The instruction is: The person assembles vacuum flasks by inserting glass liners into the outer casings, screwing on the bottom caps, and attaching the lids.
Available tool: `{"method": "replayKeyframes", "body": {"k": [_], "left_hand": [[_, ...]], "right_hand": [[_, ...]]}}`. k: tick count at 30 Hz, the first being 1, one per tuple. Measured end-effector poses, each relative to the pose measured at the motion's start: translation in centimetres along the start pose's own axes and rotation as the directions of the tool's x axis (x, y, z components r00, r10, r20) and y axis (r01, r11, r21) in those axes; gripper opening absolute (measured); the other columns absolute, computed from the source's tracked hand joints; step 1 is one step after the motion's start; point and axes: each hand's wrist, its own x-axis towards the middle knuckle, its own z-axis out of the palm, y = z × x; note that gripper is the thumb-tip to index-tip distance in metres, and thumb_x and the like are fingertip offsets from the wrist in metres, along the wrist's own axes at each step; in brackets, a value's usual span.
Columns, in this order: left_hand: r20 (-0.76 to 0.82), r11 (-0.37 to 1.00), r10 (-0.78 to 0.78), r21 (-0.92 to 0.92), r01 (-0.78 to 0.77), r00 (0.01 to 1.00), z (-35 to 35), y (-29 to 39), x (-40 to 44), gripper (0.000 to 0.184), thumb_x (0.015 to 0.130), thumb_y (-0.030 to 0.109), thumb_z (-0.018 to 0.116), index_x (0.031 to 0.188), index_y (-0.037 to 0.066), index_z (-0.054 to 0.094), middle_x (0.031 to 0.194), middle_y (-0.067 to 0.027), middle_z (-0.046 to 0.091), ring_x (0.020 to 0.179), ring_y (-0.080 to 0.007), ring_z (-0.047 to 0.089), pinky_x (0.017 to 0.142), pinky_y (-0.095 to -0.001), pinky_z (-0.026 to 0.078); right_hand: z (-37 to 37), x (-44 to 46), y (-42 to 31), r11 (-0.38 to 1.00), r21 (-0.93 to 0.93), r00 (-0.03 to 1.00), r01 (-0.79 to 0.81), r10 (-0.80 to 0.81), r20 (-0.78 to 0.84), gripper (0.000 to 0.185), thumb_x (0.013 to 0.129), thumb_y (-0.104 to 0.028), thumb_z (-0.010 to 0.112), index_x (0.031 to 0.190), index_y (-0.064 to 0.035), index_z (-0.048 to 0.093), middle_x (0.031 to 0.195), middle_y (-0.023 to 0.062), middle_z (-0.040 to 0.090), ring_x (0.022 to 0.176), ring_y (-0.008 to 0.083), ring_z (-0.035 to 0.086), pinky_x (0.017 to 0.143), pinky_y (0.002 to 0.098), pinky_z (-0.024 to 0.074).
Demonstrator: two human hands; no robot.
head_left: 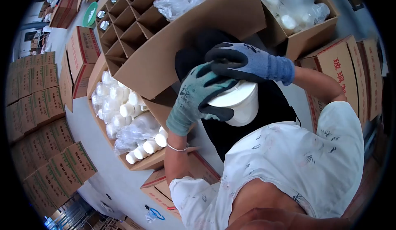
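A round white plastic tub (246, 108) with a white top rests tilted on my lap, over dark trousers. My left hand (200, 93), in a green glove with dark coated fingers, wraps round its left side, thumb low on the wall and fingers across the top. My right hand (245, 62), in a blue glove with dark coating, curls over the far rim and meets my left fingertips. Its fingers are closed; what lies between them is hidden. Just beyond the hands is the raised flap of a divided cardboard carton (194, 44).
Small bottles (104, 25) stand in some cells of the divided carton, with clear plastic bags (181, 1) on top. An open box of white-capped bottles (126, 109) is at left. Another box of bagged white items (288, 22) is at upper right. Stacked cartons (45, 147) line the left.
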Motion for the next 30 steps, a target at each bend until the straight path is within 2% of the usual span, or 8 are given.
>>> {"method": "replayKeyframes", "body": {"k": [1, 8, 14, 16, 19, 21, 25, 30], "left_hand": [[0.013, 1.0, -0.012, 0.003, 0.012, 1.0, -0.1, 0.2, -0.1, 0.072, 0.064, 0.056, 0.072, 0.125, 0.018, 0.063, 0.126, -0.0097, 0.057, 0.116, -0.0367, 0.049, 0.101, -0.0474, 0.038], [-0.017, 0.926, -0.313, 0.218, 0.309, 0.95, 0.7, 6.3, -1.4, 0.105, 0.057, 0.051, 0.081, 0.143, 0.008, 0.039, 0.128, -0.0207, 0.045, 0.119, -0.042, 0.041, 0.105, -0.0516, 0.029], [-0.628, 0.676, -0.667, -0.736, -0.03, 0.401, 8.4, 1.1, -2.9, 0.042, 0.101, 0.026, 0.042, 0.134, 0.0, 0.046, 0.131, -0.0146, 0.053, 0.119, -0.0248, 0.051, 0.104, -0.0379, 0.038], [-0.763, 0.874, -0.466, -0.321, 0.364, 0.447, 11.2, 0.7, -2.9, 0.042, 0.1, 0.023, 0.046, 0.134, -0.001, 0.045, 0.132, -0.0156, 0.052, 0.122, -0.026, 0.049, 0.105, -0.0377, 0.037], [-0.608, 0.865, -0.495, -0.407, 0.292, 0.62, 13.7, 0.8, -1.5, 0.046, 0.097, 0.018, 0.052, 0.137, -0.002, 0.043, 0.139, -0.0186, 0.046, 0.128, -0.031, 0.045, 0.108, -0.0387, 0.034], [-0.451, 0.899, -0.237, 0.234, 0.37, 0.861, 15.9, -1.5, -4.3, 0.048, 0.091, 0.004, 0.056, 0.136, -0.003, 0.042, 0.141, -0.0237, 0.041, 0.128, -0.0368, 0.044, 0.108, -0.0409, 0.037], [0.034, 0.357, -0.792, -0.784, 0.508, 0.609, 13.7, 2.1, -2.9, 0.018, 0.088, 0.013, 0.067, 0.098, 0.001, 0.057, 0.088, -0.0024, 0.055, 0.082, -0.0101, 0.051, 0.075, -0.0267, 0.045], [0.083, 0.163, -0.888, -0.863, 0.478, 0.453, 13.1, 2.6, -5.7, 0.043, 0.085, 0.02, 0.071, 0.12, -0.001, 0.056, 0.109, -0.0065, 0.062, 0.097, -0.0135, 0.057, 0.086, -0.028, 0.048]], "right_hand": [[0.6, 0.4, 1.6, 0.849, -0.334, 0.901, 0.408, -0.433, 0.0, 0.044, 0.093, -0.033, 0.058, 0.122, 0.0003, 0.057, 0.116, 0.017, 0.06, 0.104, 0.0291, 0.06, 0.091, 0.0384, 0.0493], [2.6, 5.8, 5.9, 0.803, 0.587, 0.865, -0.107, -0.216, 0.453, 0.039, 0.092, -0.031, 0.061, 0.12, -0.004, 0.063, 0.108, 0.013, 0.067, 0.098, 0.025, 0.063, 0.093, 0.0334, 0.0489], [-0.2, 0.6, 1.9, 0.892, 0.414, 0.942, 0.184, -0.281, 0.185, 0.045, 0.089, -0.03, 0.062, 0.127, -0.0056, 0.059, 0.12, 0.0143, 0.061, 0.11, 0.0251, 0.058, 0.103, 0.0362, 0.0417], [-1.5, -4.3, 0.5, 0.928, -0.019, 0.928, 0.372, -0.372, 0.025, 0.045, 0.089, -0.033, 0.063, 0.124, -0.0049, 0.06, 0.11, 0.0158, 0.061, 0.103, 0.0282, 0.061, 0.094, 0.0374, 0.047], [-3.1, -11.7, -0.5, 0.882, -0.465, 0.983, 0.073, -0.143, -0.116, 0.042, 0.082, -0.027, 0.068, 0.118, -0.0048, 0.062, 0.1, 0.0162, 0.061, 0.082, 0.0334, 0.061, 0.069, 0.0401, 0.0489], [-2.6, -15.4, -0.8, 0.836, -0.516, 0.98, -0.186, 0.12, -0.159, 0.038, 0.081, -0.029, 0.068, 0.109, -0.0045, 0.063, 0.087, 0.0158, 0.061, 0.07, 0.0333, 0.06, 0.063, 0.0415, 0.0479], [-2.4, -16.7, -2.4, 0.633, -0.573, 0.816, -0.52, 0.567, -0.114, 0.041, 0.084, -0.036, 0.064, 0.11, -0.0055, 0.063, 0.099, 0.018, 0.062, 0.084, 0.0351, 0.062, 0.075, 0.0435, 0.0492], [0.2, -15.6, 0.6, 0.904, -0.263, 0.904, 0.337, -0.389, -0.18, 0.045, 0.094, -0.038, 0.043, 0.125, -0.0101, 0.062, 0.133, 0.0191, 0.051, 0.125, 0.0393, 0.046, 0.108, 0.0527, 0.0289]]}}
